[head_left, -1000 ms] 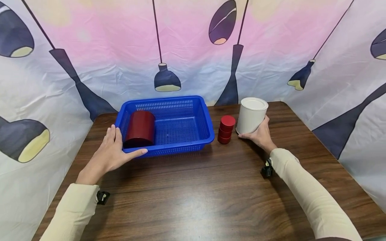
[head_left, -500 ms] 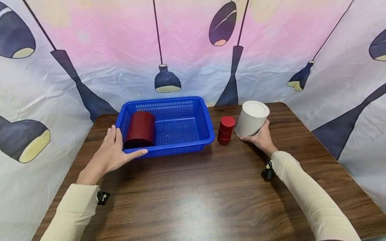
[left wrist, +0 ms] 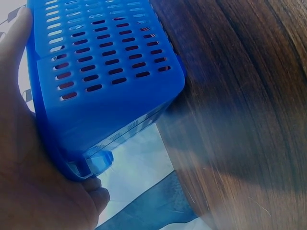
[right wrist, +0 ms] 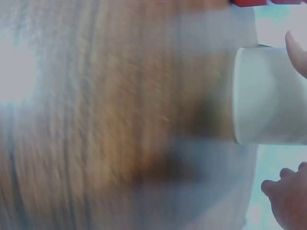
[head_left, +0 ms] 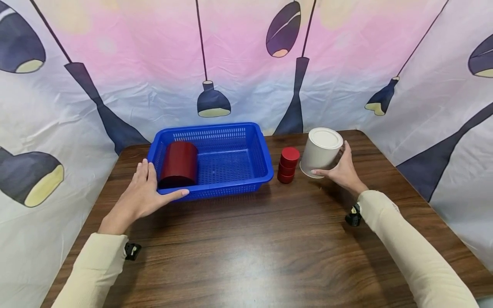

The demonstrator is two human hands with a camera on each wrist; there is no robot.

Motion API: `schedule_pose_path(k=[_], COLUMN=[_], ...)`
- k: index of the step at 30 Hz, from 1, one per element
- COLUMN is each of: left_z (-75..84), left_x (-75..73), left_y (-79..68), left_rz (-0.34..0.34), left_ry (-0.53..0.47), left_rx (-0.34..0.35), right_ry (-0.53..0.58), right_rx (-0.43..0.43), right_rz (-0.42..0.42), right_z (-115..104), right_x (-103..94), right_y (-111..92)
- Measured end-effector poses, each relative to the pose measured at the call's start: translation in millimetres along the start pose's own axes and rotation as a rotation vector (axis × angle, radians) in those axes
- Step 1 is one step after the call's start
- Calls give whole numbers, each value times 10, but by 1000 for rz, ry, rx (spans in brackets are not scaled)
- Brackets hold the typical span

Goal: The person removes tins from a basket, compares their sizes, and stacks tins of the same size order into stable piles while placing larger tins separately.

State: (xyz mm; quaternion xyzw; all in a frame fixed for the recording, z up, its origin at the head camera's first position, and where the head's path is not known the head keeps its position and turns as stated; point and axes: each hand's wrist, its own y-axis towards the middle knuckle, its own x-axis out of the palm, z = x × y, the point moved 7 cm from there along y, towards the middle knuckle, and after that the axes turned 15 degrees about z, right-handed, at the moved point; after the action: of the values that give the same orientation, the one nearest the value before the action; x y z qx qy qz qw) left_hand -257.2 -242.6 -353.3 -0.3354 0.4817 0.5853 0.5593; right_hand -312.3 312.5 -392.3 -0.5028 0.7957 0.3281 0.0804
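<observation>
A white canister [head_left: 322, 153] with a lid stands upright on the table at the right. My right hand [head_left: 344, 171] is spread around its near right side, thumb low in front and fingers at the far side. In the right wrist view a gap shows between the fingers and the canister [right wrist: 271, 96], while the thumb overlaps it. My left hand [head_left: 139, 193] rests on the near left corner of a blue plastic basket [head_left: 219, 188], fingers straight along the left rim and thumb along the front rim. Inside the basket, at its left end, lies a dark red cylinder [head_left: 180, 162].
A short stack of red round tins [head_left: 288, 165] stands between basket and canister. The wooden table [head_left: 239, 244] ends at a patterned cloth backdrop [head_left: 154, 77] behind and at both sides.
The canister was tilted in my right hand and now stands straighter on the table. My right fingers have loosened and drawn off to the right. The left hand and basket stay put.
</observation>
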Motion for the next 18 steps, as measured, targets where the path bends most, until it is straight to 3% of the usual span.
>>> schedule_pose_path(k=[11, 18], left_z=[-14, -16], left_x=[8, 8], left_y=[-1, -1], left_rz=[5, 4], left_ry=[-6, -8], left_rx=[1, -5], right_ry=[-169, -227], right_rx=[-13, -68], right_rz=[-74, -124], right_z=[-344, -743], right_x=[-373, -538], right_y=[85, 177])
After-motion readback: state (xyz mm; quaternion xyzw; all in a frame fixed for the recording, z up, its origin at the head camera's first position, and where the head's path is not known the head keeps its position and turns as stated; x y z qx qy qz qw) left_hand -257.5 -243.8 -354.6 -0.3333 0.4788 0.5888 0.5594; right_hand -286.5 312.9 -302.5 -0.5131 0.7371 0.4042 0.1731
